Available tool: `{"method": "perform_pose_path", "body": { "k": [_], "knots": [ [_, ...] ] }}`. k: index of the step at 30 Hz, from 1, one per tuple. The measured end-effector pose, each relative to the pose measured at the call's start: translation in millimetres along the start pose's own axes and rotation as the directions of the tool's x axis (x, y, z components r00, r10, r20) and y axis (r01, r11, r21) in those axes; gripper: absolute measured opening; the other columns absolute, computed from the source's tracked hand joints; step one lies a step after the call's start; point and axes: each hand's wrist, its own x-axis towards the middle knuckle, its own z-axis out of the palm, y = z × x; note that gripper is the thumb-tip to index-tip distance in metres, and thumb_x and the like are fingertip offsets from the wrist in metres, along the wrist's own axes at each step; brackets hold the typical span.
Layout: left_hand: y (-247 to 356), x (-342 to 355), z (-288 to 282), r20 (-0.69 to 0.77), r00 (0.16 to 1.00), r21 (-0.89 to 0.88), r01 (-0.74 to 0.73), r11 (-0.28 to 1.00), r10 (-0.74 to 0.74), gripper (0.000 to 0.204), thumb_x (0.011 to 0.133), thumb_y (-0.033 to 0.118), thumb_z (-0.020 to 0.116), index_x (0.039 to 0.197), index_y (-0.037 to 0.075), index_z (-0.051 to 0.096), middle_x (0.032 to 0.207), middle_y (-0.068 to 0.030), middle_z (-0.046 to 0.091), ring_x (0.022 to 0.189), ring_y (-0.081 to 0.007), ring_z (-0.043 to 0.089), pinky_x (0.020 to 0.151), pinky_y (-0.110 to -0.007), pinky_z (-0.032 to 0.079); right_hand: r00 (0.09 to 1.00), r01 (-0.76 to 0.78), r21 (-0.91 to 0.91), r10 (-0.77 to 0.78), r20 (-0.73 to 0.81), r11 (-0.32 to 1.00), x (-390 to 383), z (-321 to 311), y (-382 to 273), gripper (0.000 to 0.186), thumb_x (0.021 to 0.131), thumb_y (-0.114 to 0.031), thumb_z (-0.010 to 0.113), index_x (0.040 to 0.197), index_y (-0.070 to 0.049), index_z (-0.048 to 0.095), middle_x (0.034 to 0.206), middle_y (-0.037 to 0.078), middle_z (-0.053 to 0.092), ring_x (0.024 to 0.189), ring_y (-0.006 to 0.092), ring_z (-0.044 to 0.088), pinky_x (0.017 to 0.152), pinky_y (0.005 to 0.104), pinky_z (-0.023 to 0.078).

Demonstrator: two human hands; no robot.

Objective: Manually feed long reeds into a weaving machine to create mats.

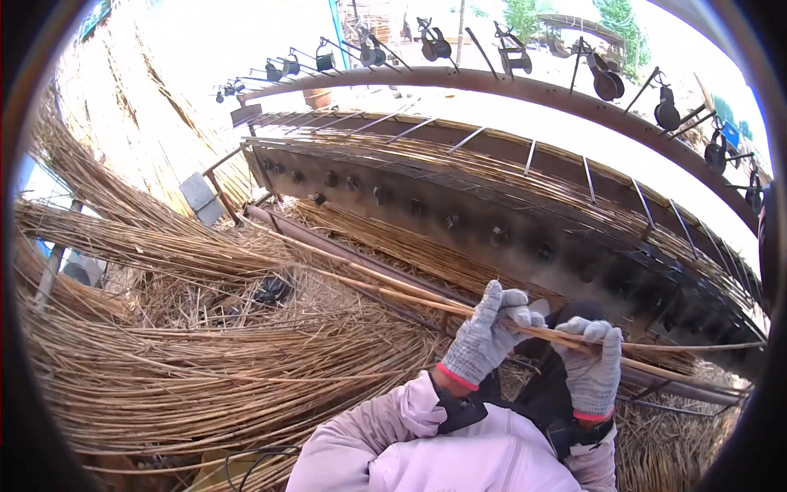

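Both my hands wear grey knit gloves with red cuffs. A few long, thin reeds (385,283) stretch across in front of me, running from the far left down to the right. My left hand (492,328) is closed around them, thumb upward. Just to its right, my right hand (592,353) also grips the reeds, fingers curled over the top. Beyond my hands stands a long dark metal trough-like frame (393,197) with a row of knobs along its side. Reeds (410,164) lie lengthwise along its top beneath pale cross rods.
A large heap of loose reeds (205,385) spreads at my left, with bundles (123,238) behind it. A curved rail (459,79) carrying several black pulley-like weights (602,78) arches over the frame. A brown metal bar (328,254) runs low along the near side. Straw litter covers the ground.
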Motion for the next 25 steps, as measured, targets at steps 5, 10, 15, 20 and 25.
{"method": "perform_pose_path", "body": {
  "k": [5,10,15,20,25],
  "knots": [
    [107,-11,-26,-0.335,0.875,0.34,-0.234,0.911,0.349,0.063,0.102,0.061,0.044,0.095,0.004,0.071,0.058,0.001,0.062,0.064,-0.0227,0.067,0.081,-0.045,0.059,0.927,0.287,0.059,-0.293,0.233,0.956,-6,-114,-88,0.041,0.108,-0.036,0.049,0.08,-0.008,0.057,0.092,0.013,0.063,0.092,0.0245,0.061,0.084,0.0353,0.052],
    [245,-2,-44,-0.476,0.647,0.588,-0.27,0.763,0.596,0.067,0.099,0.068,0.045,0.087,0.008,0.072,0.047,0.0064,0.053,0.045,-0.0147,0.056,0.06,-0.042,0.058,0.926,0.359,-0.143,-0.371,-0.068,0.922,-56,-194,-128,0.039,0.108,-0.032,0.05,0.077,-0.01,0.046,0.078,0.004,0.046,0.079,0.0178,0.048,0.076,0.0331,0.046],
    [348,53,-66,-0.489,0.552,0.708,-0.201,0.677,0.675,0.059,0.098,0.065,0.052,0.074,0.012,0.061,0.054,0.0043,0.054,0.048,-0.0167,0.053,0.058,-0.042,0.056,0.98,0.116,-0.095,-0.13,-0.149,0.989,-46,-135,-77,0.033,0.107,-0.035,0.052,0.089,-0.008,0.054,0.092,0.008,0.057,0.09,0.0221,0.06,0.076,0.032,0.057],
    [348,137,-96,-0.633,0.431,0.73,0.056,0.682,0.642,0.034,0.102,0.041,0.059,0.097,0.008,0.063,0.077,-0.0126,0.07,0.067,-0.03,0.069,0.067,-0.051,0.06,0.982,-0.19,0.023,0.19,0.006,0.982,61,-1,42,0.024,0.105,-0.034,0.056,0.105,-0.01,0.058,0.112,0.011,0.063,0.104,0.0263,0.066,0.083,0.0341,0.058],
    [292,151,-134,-0.579,0.578,0.712,0.014,0.702,0.575,0.033,0.099,0.035,0.063,0.107,0.004,0.062,0.08,-0.0158,0.071,0.07,-0.0336,0.07,0.072,-0.054,0.061,0.936,-0.35,0.054,0.351,-0.025,0.935,171,108,139,0.032,0.103,-0.038,0.06,0.114,-0.009,0.065,0.111,0.006,0.07,0.102,0.0273,0.071,0.091,0.0377,0.059]
  ]
}}
